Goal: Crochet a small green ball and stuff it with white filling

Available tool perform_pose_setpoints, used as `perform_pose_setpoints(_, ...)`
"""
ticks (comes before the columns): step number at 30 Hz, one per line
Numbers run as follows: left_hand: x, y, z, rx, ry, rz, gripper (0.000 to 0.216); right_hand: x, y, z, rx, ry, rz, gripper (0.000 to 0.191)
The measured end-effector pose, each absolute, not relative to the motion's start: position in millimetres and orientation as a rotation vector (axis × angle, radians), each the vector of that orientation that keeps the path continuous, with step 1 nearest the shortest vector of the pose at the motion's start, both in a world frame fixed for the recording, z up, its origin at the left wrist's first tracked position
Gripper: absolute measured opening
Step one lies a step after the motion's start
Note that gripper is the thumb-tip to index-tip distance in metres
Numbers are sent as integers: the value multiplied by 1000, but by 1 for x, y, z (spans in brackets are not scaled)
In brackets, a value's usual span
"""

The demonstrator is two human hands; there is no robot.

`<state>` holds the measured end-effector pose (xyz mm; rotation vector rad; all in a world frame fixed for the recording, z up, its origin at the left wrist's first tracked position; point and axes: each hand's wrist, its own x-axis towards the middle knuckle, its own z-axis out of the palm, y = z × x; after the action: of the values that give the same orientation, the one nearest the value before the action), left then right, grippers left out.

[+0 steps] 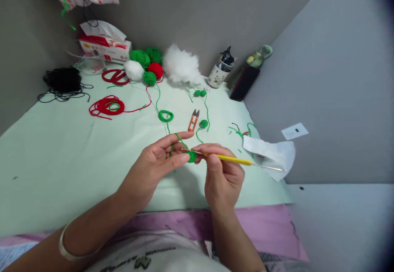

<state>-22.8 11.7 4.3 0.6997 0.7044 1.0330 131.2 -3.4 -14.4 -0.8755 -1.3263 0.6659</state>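
Between thumb and fingers, my left hand (pixel 158 157) pinches a small green crochet piece (pixel 192 156). A strand of green yarn (pixel 181 141) runs over the raised left index finger and down to the piece. My right hand (pixel 224 175) grips a crochet hook (pixel 235 159) with a yellow handle. The hook's metal tip lies at the upper edge of the green piece, close to the left thumb. Just beyond the hands, orange thread snips (pixel 193 121) lie on the table. A small green crocheted ball (pixel 203 124) with a yarn tail rests beside them.
At the back stand a tissue box (pixel 106 49), several yarn balls (pixel 140 59), white stuffing (pixel 181 64), a pen jar (pixel 221 74) and a bottle (pixel 250 74). Red scissors (pixel 115 77), black yarn (pixel 63 80) and red yarn (pixel 107 106) lie left. White paper (pixel 271 153) lies right.
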Motion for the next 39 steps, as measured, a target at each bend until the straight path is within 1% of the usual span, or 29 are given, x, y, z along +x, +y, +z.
perform_pose_setpoints(3, -21, 11, 2, 644, 711, 1043, 40, 132, -8, -16, -942, -1593, 317, 28)
perform_pose_setpoints(5, -22, 14, 1, 570, 685, 983, 43, 136, -9, -17, -949, -1697, 166, 31)
perform_pose_setpoints(7, -24, 17, -1, 512, 664, 926, 40, 140, -7, -16, -956, -1604, 267, 28)
perform_pose_setpoints(10, -28, 19, -1, 525, 676, 942, 35, 143, 0, -13, -926, -1293, 635, 19)
perform_pose_setpoints(12, -29, 18, 0, 589, 703, 963, 35, 142, 2, -12, -880, -1200, 804, 15)
perform_pose_setpoints(15, -28, 15, 1, 676, 725, 976, 37, 138, 3, -13, -874, -1231, 854, 12)
perform_pose_setpoints(22, -28, 14, 2, 751, 813, 1002, 31, 139, 3, -14, -830, -1137, 989, 16)
perform_pose_setpoints(25, -30, 14, 1, 796, 827, 1006, 31, 141, 2, -11, -847, -1162, 986, 17)
perform_pose_setpoints(27, -31, 14, 1, 843, 860, 1017, 32, 141, -1, -9, -882, -1222, 928, 18)
perform_pose_setpoints(29, -32, 12, 0, 909, 915, 1031, 32, 141, -5, -7, -928, -1318, 795, 18)
perform_pose_setpoints(34, -27, 8, 1, 1048, 1066, 1133, 38, 138, -12, -15, -939, -1739, 220, 23)
perform_pose_setpoints(37, -24, 9, 2, 851, 950, 1116, 45, 136, -11, -24, -954, -1844, -153, 32)
perform_pose_setpoints(38, -24, 11, 1, 750, 879, 1067, 46, 135, -10, -25, -952, -1831, -191, 35)
perform_pose_setpoints(39, -24, 13, 1, 657, 815, 1011, 46, 135, -9, -25, -945, -1799, -155, 34)
